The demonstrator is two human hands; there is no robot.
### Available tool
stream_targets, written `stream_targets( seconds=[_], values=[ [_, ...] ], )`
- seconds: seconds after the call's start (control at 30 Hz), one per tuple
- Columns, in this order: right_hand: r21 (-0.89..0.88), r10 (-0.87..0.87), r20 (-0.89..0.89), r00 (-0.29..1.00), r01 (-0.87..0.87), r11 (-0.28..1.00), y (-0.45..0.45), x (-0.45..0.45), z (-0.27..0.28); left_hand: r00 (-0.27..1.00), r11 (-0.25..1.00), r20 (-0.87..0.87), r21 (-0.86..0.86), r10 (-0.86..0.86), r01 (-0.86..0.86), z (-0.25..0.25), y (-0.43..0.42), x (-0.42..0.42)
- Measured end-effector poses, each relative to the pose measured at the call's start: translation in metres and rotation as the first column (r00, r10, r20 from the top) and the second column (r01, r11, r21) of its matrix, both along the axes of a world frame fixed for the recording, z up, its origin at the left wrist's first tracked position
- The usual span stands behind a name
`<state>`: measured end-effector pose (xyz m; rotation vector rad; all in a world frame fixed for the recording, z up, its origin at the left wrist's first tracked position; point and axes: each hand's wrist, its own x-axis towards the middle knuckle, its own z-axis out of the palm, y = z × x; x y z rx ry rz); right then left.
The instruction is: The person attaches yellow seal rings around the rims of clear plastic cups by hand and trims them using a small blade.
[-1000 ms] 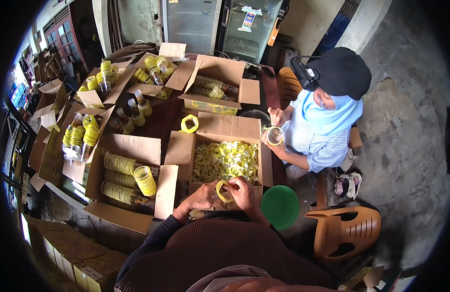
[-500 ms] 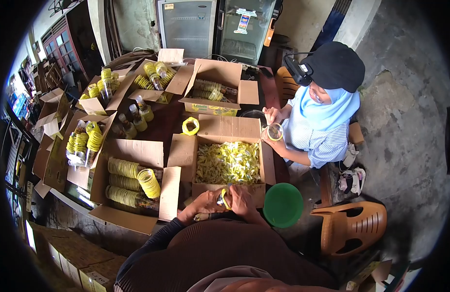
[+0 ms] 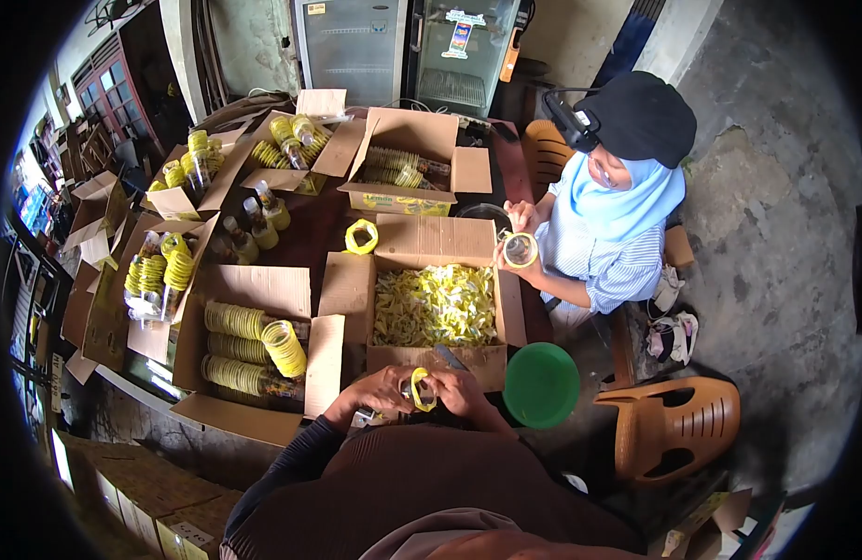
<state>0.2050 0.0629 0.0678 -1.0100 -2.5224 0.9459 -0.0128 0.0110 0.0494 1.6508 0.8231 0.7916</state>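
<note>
Close to my body, my left hand [image 3: 379, 390] is closed around a small clear plastic cup with a yellow rim [image 3: 420, 390]. My right hand [image 3: 458, 392] meets it from the other side, fingers curled at the rim. A flat grey knife-like blade [image 3: 447, 356] sticks out above my right hand; its handle is hidden. Just beyond both hands stands an open cardboard box [image 3: 435, 358] filled with yellow and white scraps [image 3: 436, 306]. A yellow ring-shaped piece [image 3: 361, 237] rests at that box's far left corner.
Left, a carton [image 3: 247, 426] holds stacked yellow-rimmed cups [image 3: 284, 347]; more cartons and bottles [image 3: 261, 222] stand behind. A green basin [image 3: 541, 385] is at right, near an orange chair [image 3: 678, 429]. Across the corner, a co-worker [image 3: 604, 215] holds a similar cup [image 3: 521, 249].
My hands have shifted slightly left and down with the cup, whose yellow rim shows more fully. The grey blade now points up and left from my right hand. The co-worker's cup has tilted slightly.
</note>
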Motion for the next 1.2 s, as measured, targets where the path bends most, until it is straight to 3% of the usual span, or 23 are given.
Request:
stream_targets(
  seconds=[0.07, 0.1, 0.17, 0.2, 0.23, 0.3, 0.33, 0.37, 0.43, 0.5, 0.57, 0.67, 0.7, 0.77, 0.83, 0.9, 0.97, 1.03, 1.07, 1.1, 1.17, 1.2],
  values=[
    [-0.03, 0.033, -0.253, 0.967, -0.042, 0.999, 0.002, 0.004, -0.008, 0.999, 0.999, 0.022, 0.014, 0.046, -0.046, 0.002, -0.002, 0.001],
    [-0.041, 0.03, -0.252, 0.967, -0.042, 0.998, 0.003, 0.005, -0.006, 0.999, 0.999, 0.023, 0.003, 0.046, -0.046, -0.002, -0.004, 0.003],
    [-0.252, -0.025, -0.429, 0.903, -0.093, 0.963, 0.006, 0.006, -0.001, 0.945, 0.977, 0.324, -0.209, 0.037, 0.033, -0.012, -0.004, 0.007],
    [-0.218, -0.033, -0.553, 0.832, -0.107, 0.97, 0.007, 0.005, -0.007, 0.984, 0.997, 0.176, 0.063, 0.021, -0.032, 0.012, 0.001, 0.014],
    [-0.223, -0.035, -0.552, 0.833, -0.108, 0.969, 0.009, 0.007, -0.014, 0.984, 0.998, 0.176, 0.057, 0.023, -0.034, 0.011, -0.002, 0.017],
    [-0.252, -0.122, -0.406, 0.906, 0.018, 0.968, 0.013, 0.012, -0.021, 0.978, 0.973, 0.034, 0.095, 0.206, -0.209, 0.01, -0.009, 0.024],
    [-0.33, -0.227, -0.527, 0.819, 0.049, 0.943, 0.01, 0.006, -0.024, 0.921, 0.902, -0.176, 0.331, 0.349, -0.278, 0.012, -0.012, 0.03],
    [-0.338, -0.232, -0.523, 0.82, 0.051, 0.94, 0.008, 0.006, -0.027, 0.921, 0.905, -0.177, 0.323, 0.346, -0.278, 0.013, -0.015, 0.036],
    [-0.685, -0.485, -0.493, 0.722, 0.021, 0.728, 0.009, 0.001, -0.017, 0.75, 0.887, -0.474, 0.275, 0.461, -0.371, 0.027, -0.018, 0.046],
    [-0.646, -0.477, -0.53, 0.701, 0.031, 0.763, 0.009, -0.005, -0.025, 0.726, 0.872, -0.485, 0.322, 0.487, -0.37, 0.027, -0.021, 0.048],
    [-0.685, -0.541, -0.478, 0.692, 0.093, 0.723, 0.009, -0.008, -0.03, 0.713, 0.793, -0.38, 0.443, 0.589, -0.418, 0.028, -0.023, 0.047],
    [-0.745, -0.665, -0.414, 0.621, 0.189, 0.64, 0.008, -0.016, -0.029, 0.668, 0.732, -0.364, 0.537, 0.649, -0.418, 0.029, -0.021, 0.049],
    [-0.581, -0.593, -0.477, 0.649, 0.274, 0.766, 0.012, -0.017, -0.05, 0.646, 0.699, -0.35, 0.578, 0.678, -0.42, 0.028, -0.021, 0.05],
    [-0.609, -0.645, -0.526, 0.555, 0.283, 0.741, 0.013, -0.024, -0.056, 0.617, 0.665, -0.344, 0.621, 0.708, -0.416, 0.028, -0.02, 0.052],
    [-0.743, -0.732, -0.542, 0.413, 0.172, 0.647, 0.013, -0.033, -0.032, 0.626, 0.693, -0.364, 0.583, 0.69, -0.424, 0.026, -0.018, 0.052],
    [-0.683, -0.705, -0.53, 0.471, 0.255, 0.685, 0.024, -0.036, -0.034, 0.646, 0.685, -0.33, 0.588, 0.688, -0.43, 0.021, -0.018, 0.054],
    [-0.503, -0.572, -0.529, 0.627, 0.311, 0.806, 0.032, -0.031, -0.012, 0.667, 0.676, -0.292, 0.597, 0.685, -0.432, 0.024, -0.016, 0.054],
    [-0.259, -0.343, -0.498, 0.797, 0.241, 0.935, 0.038, -0.023, 0.009, 0.818, 0.826, -0.196, 0.306, 0.541, -0.473, 0.034, -0.017, 0.053],
    [-0.178, -0.254, -0.503, 0.826, 0.188, 0.966, 0.036, -0.022, 0.019, 0.884, 0.824, -0.027, 0.375, 0.467, -0.425, 0.019, -0.011, 0.05],
    [-0.097, -0.163, -0.5, 0.85, 0.132, 0.986, 0.03, -0.022, 0.035, 0.888, 0.829, -0.027, 0.372, 0.458, -0.417, 0.029, -0.006, 0.044],
    [0.011, -0.028, -0.434, 0.9, 0.036, 0.999, 0.025, -0.023, 0.046, 0.954, 0.969, -0.198, 0.153, 0.224, -0.196, 0.053, 0.003, 0.033],
    [0.095, 0.004, -0.436, 0.9, 0.042, 0.995, 0.025, -0.023, 0.047, 0.96, 0.967, -0.139, 0.114, 0.243, -0.228, 0.05, 0.003, 0.031]
  ],
)
